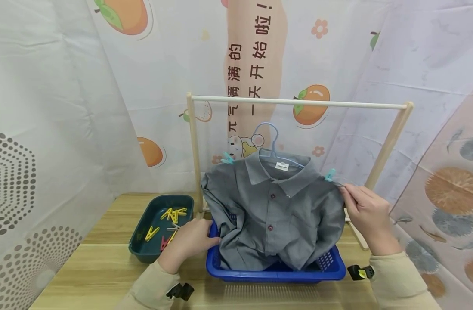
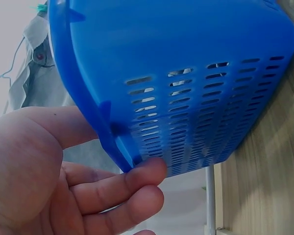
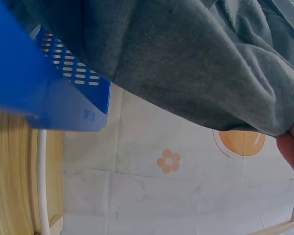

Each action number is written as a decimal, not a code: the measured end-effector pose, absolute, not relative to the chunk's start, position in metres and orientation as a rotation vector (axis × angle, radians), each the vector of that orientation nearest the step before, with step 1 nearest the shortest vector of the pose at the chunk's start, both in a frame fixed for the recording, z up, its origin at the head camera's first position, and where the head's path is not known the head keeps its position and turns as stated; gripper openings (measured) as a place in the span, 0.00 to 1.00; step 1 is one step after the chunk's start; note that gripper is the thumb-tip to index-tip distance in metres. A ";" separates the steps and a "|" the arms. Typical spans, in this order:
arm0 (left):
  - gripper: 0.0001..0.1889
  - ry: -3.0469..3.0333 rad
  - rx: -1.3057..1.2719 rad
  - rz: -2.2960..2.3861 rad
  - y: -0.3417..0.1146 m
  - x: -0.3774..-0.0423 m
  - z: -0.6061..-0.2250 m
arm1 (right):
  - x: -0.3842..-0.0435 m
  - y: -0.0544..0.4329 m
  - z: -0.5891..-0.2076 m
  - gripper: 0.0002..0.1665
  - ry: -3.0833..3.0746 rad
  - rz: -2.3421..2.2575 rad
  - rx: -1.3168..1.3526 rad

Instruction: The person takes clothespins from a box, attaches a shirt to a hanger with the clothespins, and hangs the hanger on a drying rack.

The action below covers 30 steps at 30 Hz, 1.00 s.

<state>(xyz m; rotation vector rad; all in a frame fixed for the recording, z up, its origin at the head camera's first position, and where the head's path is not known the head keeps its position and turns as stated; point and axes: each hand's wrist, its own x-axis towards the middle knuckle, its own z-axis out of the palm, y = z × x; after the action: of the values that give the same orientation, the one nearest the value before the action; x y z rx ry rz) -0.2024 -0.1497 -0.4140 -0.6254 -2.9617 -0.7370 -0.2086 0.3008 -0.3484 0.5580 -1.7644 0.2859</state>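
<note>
Several yellow and red clothespins [image 1: 152, 233] in green tray [image 1: 135, 241] near back left corner of bench [image 1: 89, 262]; wooden rack [image 1: 298, 101] behind, partly blocked by grey shirt [image 1: 255, 211]. Shirt on blue hanger [image 1: 275, 148], two teal clips [image 1: 330, 175] at shoulders, lower part inside blue basket [image 1: 276, 274]. Left hand [image 1: 193, 237] grips basket's left rim; right hand [image 1: 367, 211] pinches shirt just beside one clip.

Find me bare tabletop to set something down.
The table is bare between the curtain and green tray, and before the blue basket, between the sleeves. Crowded: the tray-basket gap, taken by the left hand, and the basket, under the gray shirt.
</note>
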 end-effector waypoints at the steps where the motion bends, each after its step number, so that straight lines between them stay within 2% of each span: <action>1: 0.14 -2.965 -0.621 -0.737 -0.149 -0.202 -0.414 | -0.209 0.300 -0.348 0.25 -1.765 0.287 0.557; 17: 0.16 -2.941 -0.658 -0.684 -0.133 -0.198 -0.411 | -0.213 0.298 -0.342 0.22 -1.742 0.288 0.512; 30: 0.18 -2.930 -0.719 -0.678 -0.118 -0.198 -0.412 | -0.215 0.289 -0.337 0.12 -1.732 0.320 0.451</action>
<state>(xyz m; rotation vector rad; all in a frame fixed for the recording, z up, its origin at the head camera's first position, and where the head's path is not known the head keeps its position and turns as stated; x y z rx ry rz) -0.1976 -0.1184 -0.4125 -0.7195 -2.9296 -0.6783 -0.2150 0.2893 -0.3367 0.4514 -1.7320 0.3201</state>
